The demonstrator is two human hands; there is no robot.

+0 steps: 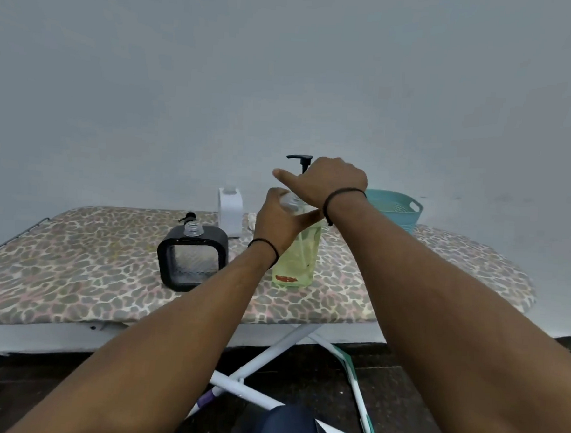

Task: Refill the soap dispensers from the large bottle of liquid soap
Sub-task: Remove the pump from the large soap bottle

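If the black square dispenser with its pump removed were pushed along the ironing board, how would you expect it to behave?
The black square dispenser looks nearly empty through its clear window, so it is probably light. Its flat base should slide rather than roll, though the soft patterned cover may drag on it. The open neck could spill if it tips.

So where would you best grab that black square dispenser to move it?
Grip the black dispenser by its two flat side walls, coming down from above. It stands upright on the ironing board, its open threaded neck offers little hold, and both sides look unobstructed.
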